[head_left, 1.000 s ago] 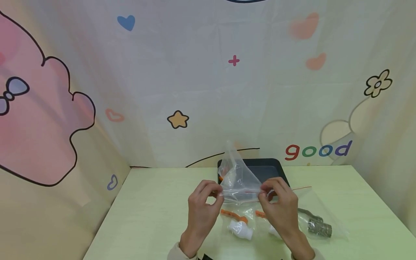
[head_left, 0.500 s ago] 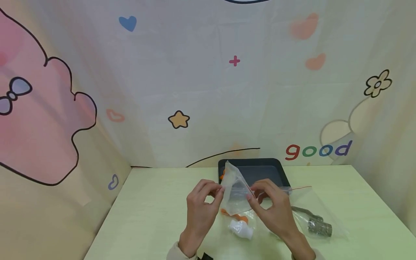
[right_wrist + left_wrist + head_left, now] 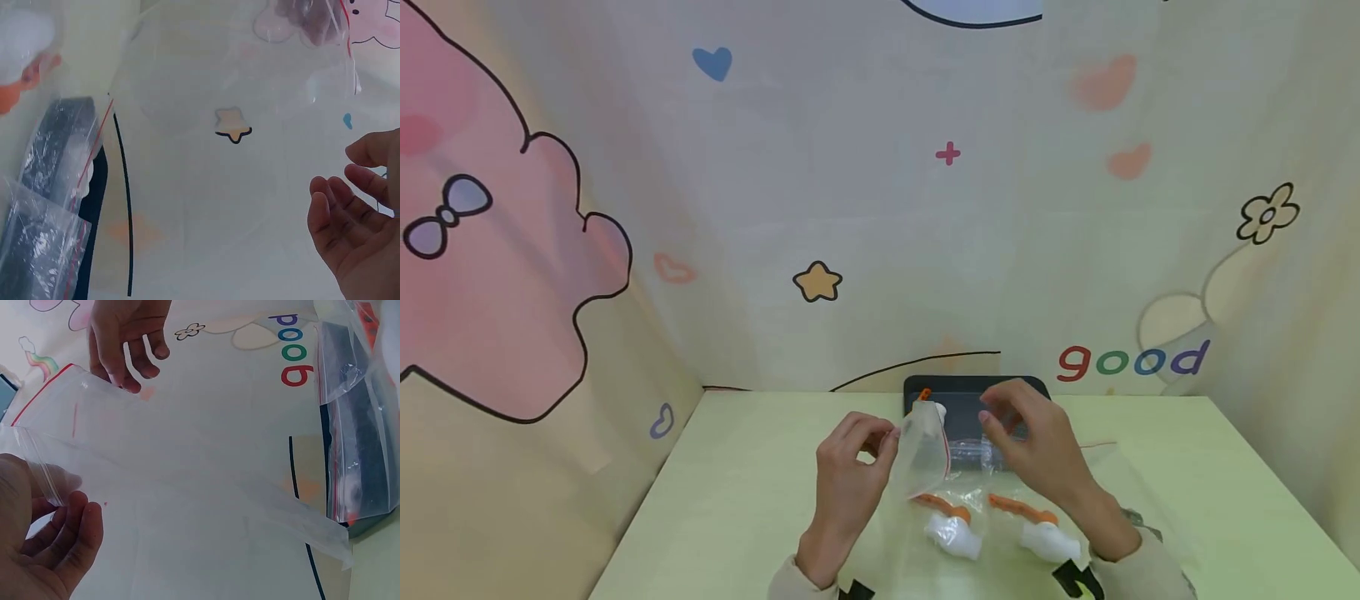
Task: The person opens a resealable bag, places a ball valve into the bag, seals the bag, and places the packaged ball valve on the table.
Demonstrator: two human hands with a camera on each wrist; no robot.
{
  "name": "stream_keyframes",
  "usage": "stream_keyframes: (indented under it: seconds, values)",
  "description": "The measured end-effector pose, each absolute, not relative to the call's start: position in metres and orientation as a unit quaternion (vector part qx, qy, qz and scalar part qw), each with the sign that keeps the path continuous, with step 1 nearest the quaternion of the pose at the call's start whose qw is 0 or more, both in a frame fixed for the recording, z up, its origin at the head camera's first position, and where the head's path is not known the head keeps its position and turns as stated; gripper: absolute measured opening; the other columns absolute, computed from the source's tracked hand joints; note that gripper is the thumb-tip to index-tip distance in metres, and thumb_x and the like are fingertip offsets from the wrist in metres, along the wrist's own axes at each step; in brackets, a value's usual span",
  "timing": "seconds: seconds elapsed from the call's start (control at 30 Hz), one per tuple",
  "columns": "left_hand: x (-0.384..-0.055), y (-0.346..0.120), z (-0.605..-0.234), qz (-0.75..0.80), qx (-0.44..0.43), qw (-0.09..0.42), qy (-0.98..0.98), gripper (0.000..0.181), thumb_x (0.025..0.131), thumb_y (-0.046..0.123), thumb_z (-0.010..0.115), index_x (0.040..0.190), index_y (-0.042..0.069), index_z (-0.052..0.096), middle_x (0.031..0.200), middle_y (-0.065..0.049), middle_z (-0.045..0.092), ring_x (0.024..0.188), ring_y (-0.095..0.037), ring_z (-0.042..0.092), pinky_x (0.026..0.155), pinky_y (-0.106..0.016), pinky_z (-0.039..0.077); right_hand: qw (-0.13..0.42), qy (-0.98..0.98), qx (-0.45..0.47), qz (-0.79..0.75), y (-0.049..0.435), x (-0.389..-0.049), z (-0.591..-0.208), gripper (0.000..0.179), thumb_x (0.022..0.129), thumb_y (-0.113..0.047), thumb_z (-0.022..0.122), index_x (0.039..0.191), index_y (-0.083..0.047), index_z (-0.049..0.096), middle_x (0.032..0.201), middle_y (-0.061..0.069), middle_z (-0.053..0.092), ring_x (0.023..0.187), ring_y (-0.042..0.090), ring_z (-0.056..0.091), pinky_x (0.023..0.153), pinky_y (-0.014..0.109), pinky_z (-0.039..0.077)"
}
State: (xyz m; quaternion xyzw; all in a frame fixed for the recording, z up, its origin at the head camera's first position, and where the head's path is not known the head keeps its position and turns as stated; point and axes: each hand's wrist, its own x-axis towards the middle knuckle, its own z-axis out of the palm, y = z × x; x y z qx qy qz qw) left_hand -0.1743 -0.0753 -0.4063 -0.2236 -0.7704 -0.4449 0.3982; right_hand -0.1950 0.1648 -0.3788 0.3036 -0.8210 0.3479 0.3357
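Observation:
My left hand [image 3: 850, 467] pinches the edge of a thin clear zip-lock bag [image 3: 927, 450] with a red seal line. The bag hangs from that hand at a slant, and nothing shows inside it in the left wrist view. Apart from the bag, my right hand [image 3: 1037, 442] hovers in front of the dark tray [image 3: 966, 410], thumb and fingers spread and holding nothing. On the table below lie two clear bags, each with a white bottle-shaped part [image 3: 953, 535] and an orange lever [image 3: 1022, 508].
In the tray stands another orange and white piece [image 3: 939, 409]. A further clear bag [image 3: 1150, 483] lies to the right, its dark grey contents [image 3: 1138, 521] mostly behind my right forearm. A printed curtain [image 3: 880, 208] hangs behind the table [image 3: 745, 483].
My right hand has let go of the zip-lock bag and moved up and away from it. The left hand keeps the bag, which now hangs turned sideways. The head view has tilted slightly.

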Motion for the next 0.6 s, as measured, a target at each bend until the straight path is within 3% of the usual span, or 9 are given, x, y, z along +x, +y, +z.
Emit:
stream_keyframes:
  seconds: [0.27, 0.6]
  values:
    - [-0.175, -0.088, -0.407, -0.432, -0.213, 0.39, -0.785, 0.004, 0.085, 0.004, 0.073, 0.084, 0.005, 0.07, 0.077, 0.0, 0.062, 0.059, -0.003, 0.058, 0.056, -0.013, 0.05, 0.242, -0.894, 0.307, 0.22, 0.162, -0.241, -0.369, 0.02, 0.088, -0.016, 0.07, 0.107, -0.011, 0.065, 0.1, 0.0, 0.065, 0.076, 0.011, 0.063, 0.063, 0.026, 0.05]
    - [-0.175, -0.099, -0.405, -0.387, -0.171, 0.354, -0.834, 0.009, 0.081, 0.001, 0.075, 0.085, 0.008, 0.071, 0.076, 0.002, 0.061, 0.06, -0.003, 0.053, 0.054, -0.015, 0.047, 0.088, -0.948, 0.285, 0.11, 0.154, -0.302, -0.379, 0.027, 0.092, -0.02, 0.068, 0.117, -0.011, 0.063, 0.115, 0.007, 0.065, 0.088, 0.02, 0.066, 0.073, 0.039, 0.055]
